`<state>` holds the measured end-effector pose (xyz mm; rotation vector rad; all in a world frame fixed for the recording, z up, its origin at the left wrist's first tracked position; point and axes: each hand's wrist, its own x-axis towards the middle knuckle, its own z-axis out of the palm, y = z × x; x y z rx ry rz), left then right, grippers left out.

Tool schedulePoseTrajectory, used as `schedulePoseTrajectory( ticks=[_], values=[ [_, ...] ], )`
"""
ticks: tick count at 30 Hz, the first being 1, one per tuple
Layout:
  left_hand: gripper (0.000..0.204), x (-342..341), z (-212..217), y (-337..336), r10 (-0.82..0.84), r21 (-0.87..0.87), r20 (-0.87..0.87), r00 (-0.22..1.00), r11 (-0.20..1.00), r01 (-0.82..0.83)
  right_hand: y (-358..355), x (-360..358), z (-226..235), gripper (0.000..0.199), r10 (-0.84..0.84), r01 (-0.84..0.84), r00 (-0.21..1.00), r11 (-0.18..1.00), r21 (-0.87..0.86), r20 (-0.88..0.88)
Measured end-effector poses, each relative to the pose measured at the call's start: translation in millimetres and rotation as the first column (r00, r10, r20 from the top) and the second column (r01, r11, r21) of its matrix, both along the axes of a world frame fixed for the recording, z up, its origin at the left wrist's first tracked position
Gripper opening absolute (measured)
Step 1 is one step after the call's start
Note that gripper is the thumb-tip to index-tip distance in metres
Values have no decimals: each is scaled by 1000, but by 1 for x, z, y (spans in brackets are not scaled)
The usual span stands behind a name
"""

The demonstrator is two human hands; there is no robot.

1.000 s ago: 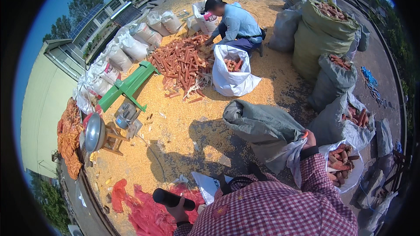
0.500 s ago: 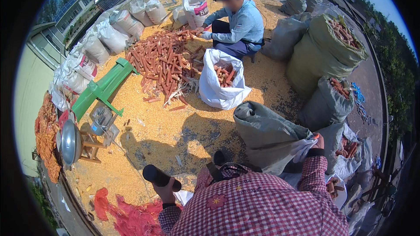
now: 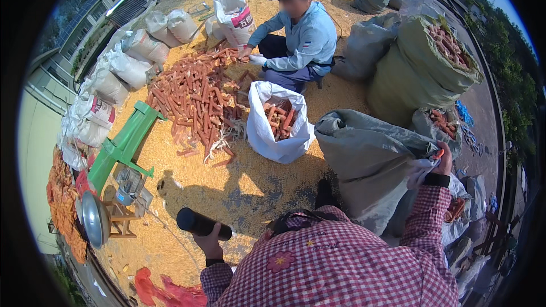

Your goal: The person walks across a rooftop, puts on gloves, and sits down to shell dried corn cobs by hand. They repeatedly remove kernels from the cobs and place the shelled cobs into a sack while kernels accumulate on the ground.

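Observation:
My left hand (image 3: 209, 244) is closed round a black cylindrical bottle (image 3: 195, 222), held nearly level above the kernel-strewn ground. At the right, my right hand (image 3: 445, 161) grips the edge of a grey-green woven sack (image 3: 369, 162). A whitish cloth or glove with an orange patch (image 3: 422, 170) hangs bunched at that hand, against the sack. The sack sags from my hand toward the ground and looks largely slack. Its inside is hidden. A white sack (image 3: 273, 150) with its mouth spread, partly filled with corn cobs (image 3: 278, 119), stands just beyond it.
A co-worker (image 3: 296, 37) crouches beside a heap of reddish cobs (image 3: 193, 96). A green metal chute (image 3: 125, 142), a metal bowl (image 3: 94, 220) and a wooden stool (image 3: 121, 219) stand left. White sacks (image 3: 131, 68) line the far left; a big cob-filled sack (image 3: 421, 79) stands right.
My right hand has risen and moved right, pulling the grey-green sack up and wider. The bottle has tilted closer to level in my left hand. The whole view has shifted slightly.

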<state>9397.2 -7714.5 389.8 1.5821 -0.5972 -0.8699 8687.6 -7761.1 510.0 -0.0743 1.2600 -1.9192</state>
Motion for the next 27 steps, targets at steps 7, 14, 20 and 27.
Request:
schedulePoseTrajectory(
  ticks=[7, 14, 20, 27],
  values=[
    [80, -80, 26, -32, 112, 15, -14, 994, 994, -112, -74, -31, 3, 12, 161, -126, 929, 984, 126, -332],
    [74, -170, 52, -88, 2, 86, 98, 995, 996, -11, -125, -92, -217, 16, 406, -501, 854, 810, 306, 324],
    [74, -210, 54, -100, -118, 128, 105, 987, 986, 105, -157, -70, -359, 56, 185, -340, 938, 663, 667, 294],
    [80, -220, 52, -97, -316, 142, 168, 934, 945, 295, -189, -65, -287, 23, 42, -201, 940, 870, 450, 339]
  ],
)
